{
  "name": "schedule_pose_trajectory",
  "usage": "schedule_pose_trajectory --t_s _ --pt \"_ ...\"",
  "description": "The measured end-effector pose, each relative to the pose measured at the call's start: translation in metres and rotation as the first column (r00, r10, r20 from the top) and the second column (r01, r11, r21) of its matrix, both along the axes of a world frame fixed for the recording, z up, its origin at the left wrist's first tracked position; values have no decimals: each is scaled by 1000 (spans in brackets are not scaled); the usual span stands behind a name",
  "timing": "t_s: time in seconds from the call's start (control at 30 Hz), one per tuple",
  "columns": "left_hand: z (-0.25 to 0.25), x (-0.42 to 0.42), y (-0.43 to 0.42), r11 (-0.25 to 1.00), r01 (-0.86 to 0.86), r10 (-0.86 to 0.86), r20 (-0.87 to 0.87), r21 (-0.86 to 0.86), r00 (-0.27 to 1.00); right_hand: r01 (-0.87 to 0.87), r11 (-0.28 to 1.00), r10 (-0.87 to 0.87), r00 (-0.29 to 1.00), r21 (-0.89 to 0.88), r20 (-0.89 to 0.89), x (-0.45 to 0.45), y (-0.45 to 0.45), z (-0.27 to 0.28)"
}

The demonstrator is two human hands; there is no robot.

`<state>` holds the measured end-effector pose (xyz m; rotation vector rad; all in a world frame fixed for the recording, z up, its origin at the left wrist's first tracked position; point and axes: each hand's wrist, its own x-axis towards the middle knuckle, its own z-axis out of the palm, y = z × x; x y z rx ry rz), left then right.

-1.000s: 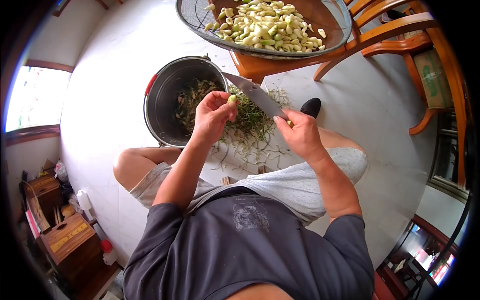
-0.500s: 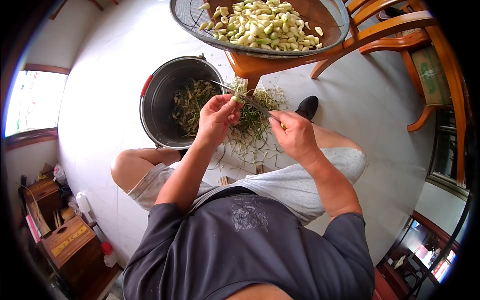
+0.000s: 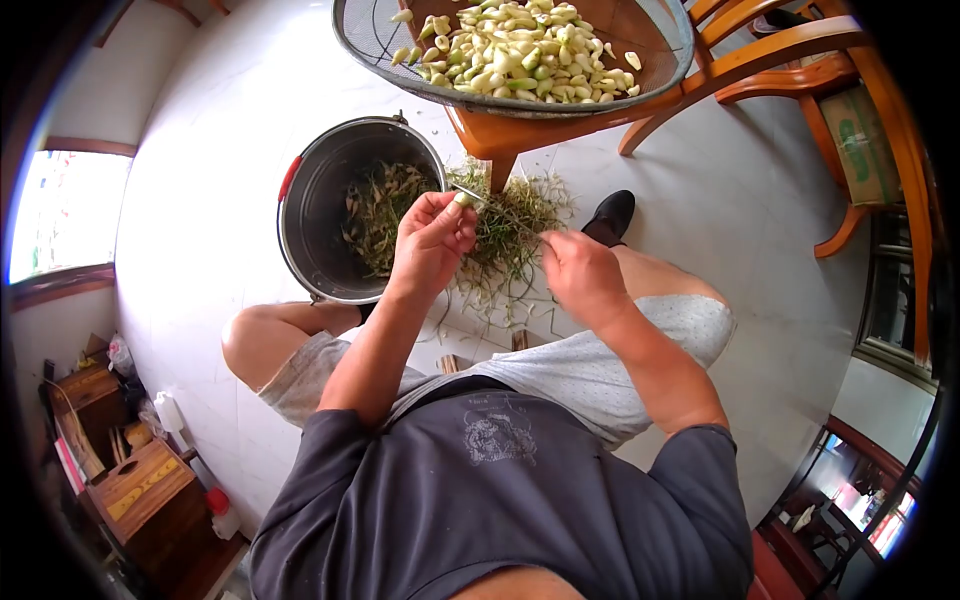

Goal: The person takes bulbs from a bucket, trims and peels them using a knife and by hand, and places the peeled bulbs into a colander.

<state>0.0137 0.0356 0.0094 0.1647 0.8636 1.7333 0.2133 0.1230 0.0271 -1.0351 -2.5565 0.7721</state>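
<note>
My left hand is closed around a small pale onion-like bulb, pinched at the fingertips. My right hand grips a knife, its handle mostly covered by the fingers. The thin blade is partly blurred and reaches the bulb's top end, where I cannot tell whether it touches. Below the hands lies a pile of green and straw-coloured trimmings on the floor. A dark metal bucket with more trimmings inside stands just left of my left hand.
A mesh sieve heaped with peeled pale bulbs rests on a wooden chair ahead. Another wooden chair and a carton stand at the right. Wooden boxes sit at the lower left.
The knife has been drawn back toward the right, so less of its blade extends past the bulb. My left hand keeps its pinch in nearly the same place.
</note>
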Motion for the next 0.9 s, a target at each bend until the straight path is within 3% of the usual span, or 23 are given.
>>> schedule_pose_trajectory --t_s 0.13,0.27,0.47,0.53,0.57,0.6,0.63,0.7,0.77,0.9 --pt "21 -7 1 993 44 -48 30 106 998 57 992 -26 967 -116 253 8 13 9" --pt "52 -21 16 988 89 -89 -6 126 996 55 977 18 941 -205 338 8 20 17" --pt "123 -46 100 986 154 -111 -434 66 894 -14 961 134 898 -277 420 3 19 26" --pt "127 -60 120 986 128 -165 -672 -105 722 -14 952 158 878 -306 452 3 18 24" --pt "127 -65 123 992 68 -128 -780 -110 613 -1 954 143 880 -301 452 4 18 26" --pt "129 -65 118 995 -30 -59 -819 -92 571 12 955 129 883 -296 451 5 18 28" --pt "130 -71 106 994 -12 -82 -789 -113 609 26 955 117 884 -297 452 6 17 30" --pt "111 -96 75 983 16 -143 -718 -181 681 29 964 95 892 -265 441 10 20 28" --pt "69 -124 40 917 56 -320 -645 -395 693 17 973 82 906 -229 416 14 23 21" --pt "-43 -167 -18 649 11 -582 -487 -761 651 29 971 66 921 -238 383 12 23 23"
